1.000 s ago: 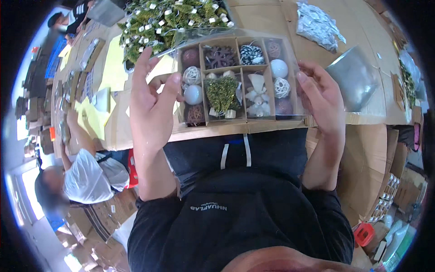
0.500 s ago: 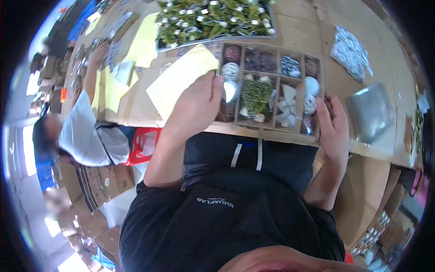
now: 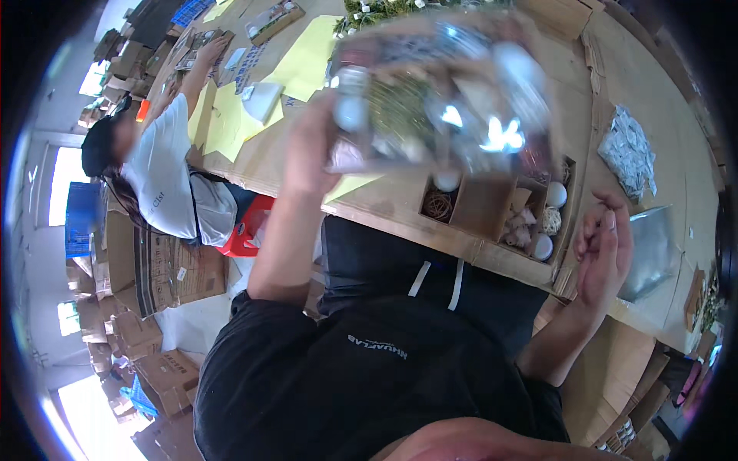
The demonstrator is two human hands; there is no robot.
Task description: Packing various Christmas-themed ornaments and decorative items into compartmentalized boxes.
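Observation:
My left hand (image 3: 311,150) holds up a clear plastic tray (image 3: 442,96) of small ornaments, blurred by motion, close to the camera and above the table. Beneath it on the table lies a brown cardboard box (image 3: 492,211) with compartments holding white balls, a wicker ball and pale ornaments. My right hand (image 3: 603,250) hovers at the box's right end, fingers loosely curled and holding nothing.
A silver foil bag (image 3: 653,253) and a packet of small white pieces (image 3: 630,154) lie to the right. Yellow sheets (image 3: 307,58) cover the table at left, where a person in a white shirt (image 3: 165,173) works. Cardboard cartons (image 3: 165,269) stand on the floor.
My left hand has lifted the clear tray of ornaments off the cardboard box toward the camera. My right hand has let go of the box edge and drawn back.

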